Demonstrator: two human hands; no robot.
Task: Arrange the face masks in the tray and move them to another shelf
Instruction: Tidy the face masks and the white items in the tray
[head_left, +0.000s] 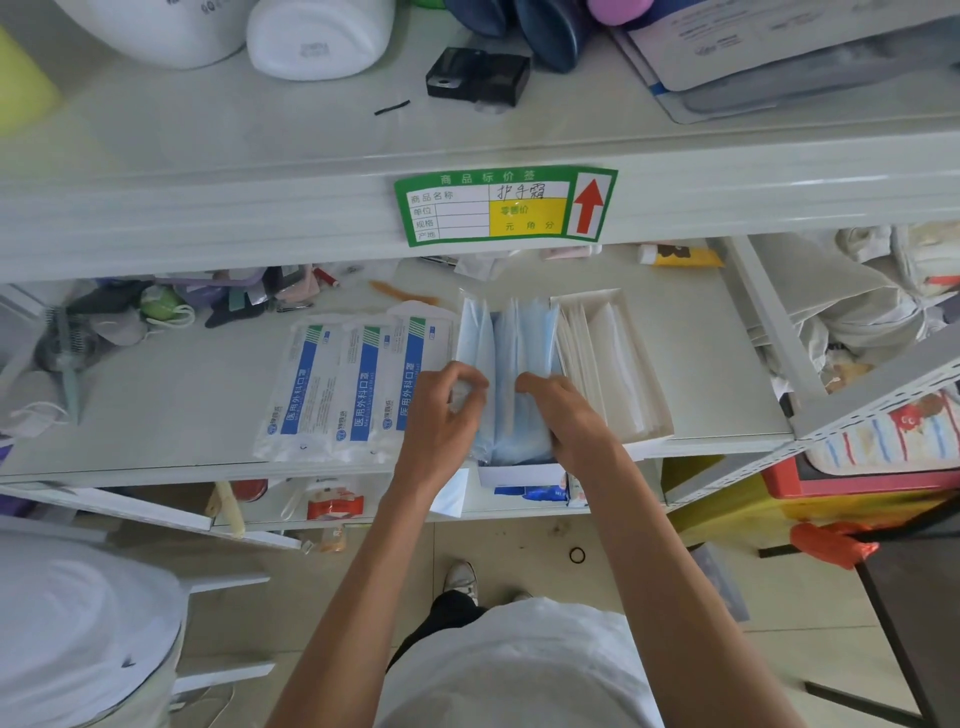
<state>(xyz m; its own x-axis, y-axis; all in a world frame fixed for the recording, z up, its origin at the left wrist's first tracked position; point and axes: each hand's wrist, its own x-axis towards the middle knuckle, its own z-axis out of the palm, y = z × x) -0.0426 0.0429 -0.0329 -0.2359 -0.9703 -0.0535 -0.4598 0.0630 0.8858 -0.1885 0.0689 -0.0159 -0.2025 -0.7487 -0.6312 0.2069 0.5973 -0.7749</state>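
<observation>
Middle shelf (182, 395), near edge: a white tray (519, 474) holds blue face masks (511, 358) standing on edge in a packed row. The left hand (447, 410) has its fingers curled round the left side of the stack, gripping it. The right hand (566, 415) pinches the masks on the right side, fingers bent over their tops. Just right of the tray, touching it, a second tray (644, 415) holds white masks. Three packaged masks (358, 384) lie flat on the left. A green price label (504, 205) is stuck on the upper shelf's edge.
</observation>
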